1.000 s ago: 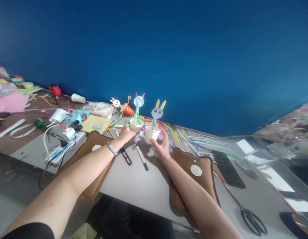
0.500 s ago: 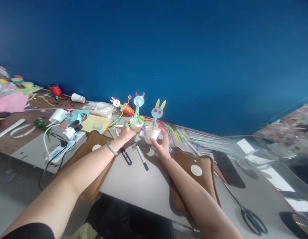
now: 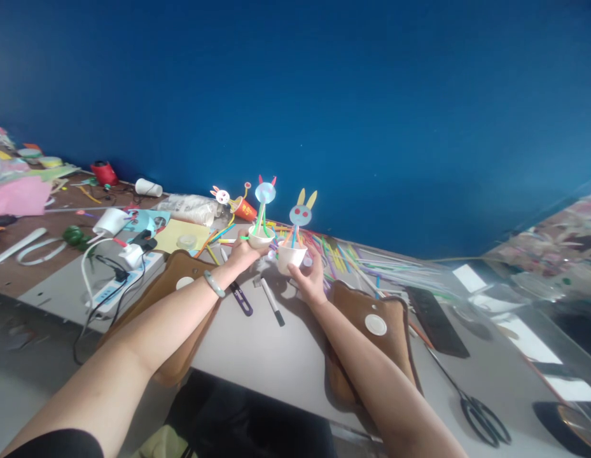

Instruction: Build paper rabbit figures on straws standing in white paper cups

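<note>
My left hand [image 3: 242, 253] is closed round a white paper cup [image 3: 261, 240]. Green and pale straws rise from that cup to a light blue paper face [image 3: 265, 193] with red horns or ears. In my right hand [image 3: 310, 277] is a second white paper cup [image 3: 291, 259], tilted a little. Its orange and blue straws carry a blue rabbit face [image 3: 300, 215] with yellow ears and red eyes. The two cups are side by side above the table. Behind the left one, a red cup [image 3: 246, 210] with a white rabbit face [image 3: 222, 196] leans over.
A marker [image 3: 273, 303] and a purple-handled cutter [image 3: 242, 299] lie between brown cushions [image 3: 390, 312]. Loose straws [image 3: 395, 270] spread along the blue wall. Scissors [image 3: 483, 420] and a black phone-like slab [image 3: 436, 321] are at right; a power strip [image 3: 121, 286] with cables is at left.
Both hands keep hold of their cups in nearly the same place. The whole view has shifted very slightly.
</note>
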Available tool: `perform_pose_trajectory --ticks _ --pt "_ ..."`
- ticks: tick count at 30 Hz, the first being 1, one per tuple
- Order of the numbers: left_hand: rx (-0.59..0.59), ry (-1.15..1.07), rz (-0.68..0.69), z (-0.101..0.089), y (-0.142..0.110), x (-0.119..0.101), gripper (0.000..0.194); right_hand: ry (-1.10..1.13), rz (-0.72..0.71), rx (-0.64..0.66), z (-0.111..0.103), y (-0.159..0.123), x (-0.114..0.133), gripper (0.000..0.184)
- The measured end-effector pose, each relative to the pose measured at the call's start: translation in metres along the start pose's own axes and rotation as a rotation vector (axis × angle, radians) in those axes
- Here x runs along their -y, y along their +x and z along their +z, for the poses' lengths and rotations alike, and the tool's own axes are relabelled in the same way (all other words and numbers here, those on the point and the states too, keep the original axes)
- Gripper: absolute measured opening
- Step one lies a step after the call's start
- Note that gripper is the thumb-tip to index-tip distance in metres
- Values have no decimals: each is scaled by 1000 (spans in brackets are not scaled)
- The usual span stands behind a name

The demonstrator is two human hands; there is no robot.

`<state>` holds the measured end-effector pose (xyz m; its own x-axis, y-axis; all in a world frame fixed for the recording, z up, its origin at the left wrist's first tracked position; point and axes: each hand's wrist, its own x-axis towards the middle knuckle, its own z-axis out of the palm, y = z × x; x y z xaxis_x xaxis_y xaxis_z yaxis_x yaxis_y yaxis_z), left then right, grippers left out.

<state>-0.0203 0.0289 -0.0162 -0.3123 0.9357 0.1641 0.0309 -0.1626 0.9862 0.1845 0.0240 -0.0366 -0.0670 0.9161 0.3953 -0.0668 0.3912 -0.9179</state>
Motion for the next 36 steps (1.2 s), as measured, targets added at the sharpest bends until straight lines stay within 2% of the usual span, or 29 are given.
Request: perform_pose_trajectory --ticks 27,36 --pt "-5 24 -30 1 -2 -2 76 -36 -41 -16 1 0 4 91" --pt "12 -43 -50 3 -1 -5 71 -3 18 12 0 -1 5 95"
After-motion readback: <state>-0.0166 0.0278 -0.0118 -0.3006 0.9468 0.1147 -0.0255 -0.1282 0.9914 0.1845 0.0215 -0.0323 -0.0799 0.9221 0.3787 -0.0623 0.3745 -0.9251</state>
